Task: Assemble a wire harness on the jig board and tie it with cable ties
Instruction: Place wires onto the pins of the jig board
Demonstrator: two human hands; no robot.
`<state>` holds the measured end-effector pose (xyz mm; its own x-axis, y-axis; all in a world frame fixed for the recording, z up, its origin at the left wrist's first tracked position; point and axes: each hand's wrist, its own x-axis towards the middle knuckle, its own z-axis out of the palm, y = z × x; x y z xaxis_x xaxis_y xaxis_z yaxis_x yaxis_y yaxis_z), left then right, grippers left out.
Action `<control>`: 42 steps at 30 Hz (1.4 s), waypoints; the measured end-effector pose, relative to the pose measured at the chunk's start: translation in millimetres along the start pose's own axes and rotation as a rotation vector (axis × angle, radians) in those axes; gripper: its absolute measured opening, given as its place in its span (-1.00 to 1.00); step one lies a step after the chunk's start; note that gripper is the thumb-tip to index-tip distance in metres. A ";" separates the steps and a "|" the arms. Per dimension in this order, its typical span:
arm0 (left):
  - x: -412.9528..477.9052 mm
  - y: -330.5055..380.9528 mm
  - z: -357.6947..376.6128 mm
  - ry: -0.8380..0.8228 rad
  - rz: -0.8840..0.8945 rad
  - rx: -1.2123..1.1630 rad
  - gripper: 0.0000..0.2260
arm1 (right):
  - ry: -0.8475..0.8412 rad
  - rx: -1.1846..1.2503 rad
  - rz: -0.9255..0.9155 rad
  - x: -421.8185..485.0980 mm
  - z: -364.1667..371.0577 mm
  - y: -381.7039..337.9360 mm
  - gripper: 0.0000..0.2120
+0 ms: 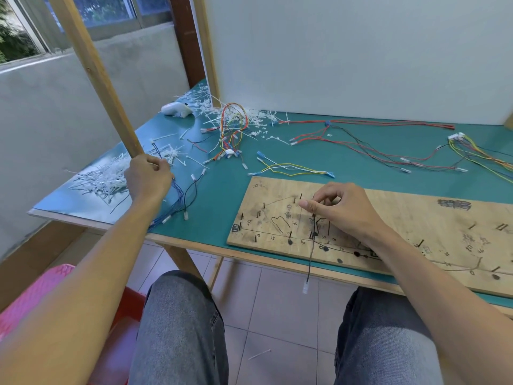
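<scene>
On the plywood jig board (430, 215), near right, the right hand (341, 209) is pinching a thin black wire (310, 259) among black pegs (256, 238): routing step, judged early. The left hand (148, 179) is gripping thin blue wires (179, 194), far left; these are likely needing laying along the pegs next.

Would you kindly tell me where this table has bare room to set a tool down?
Bare green mat lies between the jig board and the blue wire bundle in the left hand, and behind the board beside the yellow wires. Crowded: cable ties and the coloured wire tangle at far left.
</scene>
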<state>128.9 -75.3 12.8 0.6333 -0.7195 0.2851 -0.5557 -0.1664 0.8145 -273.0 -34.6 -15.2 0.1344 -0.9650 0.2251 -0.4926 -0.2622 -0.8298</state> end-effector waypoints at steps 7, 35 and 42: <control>-20.2 37.4 -12.6 0.023 0.429 0.021 -0.84 | 0.003 0.013 0.000 -1.9 -1.9 -2.5 -0.61; -214.3 88.2 58.5 -0.459 0.714 0.146 -0.89 | -0.049 0.247 0.048 -0.9 -7.0 4.3 -0.93; -214.6 83.3 58.2 -0.496 0.613 0.021 -0.89 | -0.001 0.242 0.003 -2.5 -7.8 4.2 -0.93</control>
<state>-84.7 26.1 -10.0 -0.1010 -0.9029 0.4178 -0.7413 0.3483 0.5737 -282.1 -33.2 -15.3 0.1336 -0.9659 0.2218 -0.2730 -0.2510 -0.9287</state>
